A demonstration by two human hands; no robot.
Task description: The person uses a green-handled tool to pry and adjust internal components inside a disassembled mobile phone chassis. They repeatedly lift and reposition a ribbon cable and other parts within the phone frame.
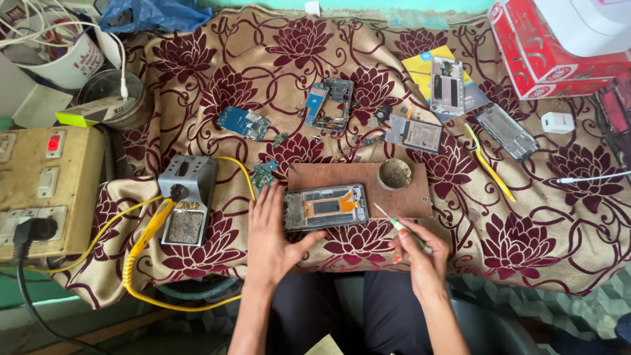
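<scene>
Our left hand (271,238) lies open against the opened phone (326,206) at the bench's near edge; our right hand (420,253) grips a green-handled tool (401,227).

Your left hand (273,236) lies flat and palm down, fingers straight and close together pointing away from you, the thumb spread out to the right. Its forearm runs bare up from the bottom edge, leaning slightly right toward the wrist. Your right hand (420,253) is curled into a pinch, knuckles up, thumb and forefinger closed round the shaft of a thin metal-tipped tool with a pale green handle (397,225); the tip juts up and to the left beyond the pinch. The right forearm climbs from lower right, wrist bent slightly inward.
</scene>
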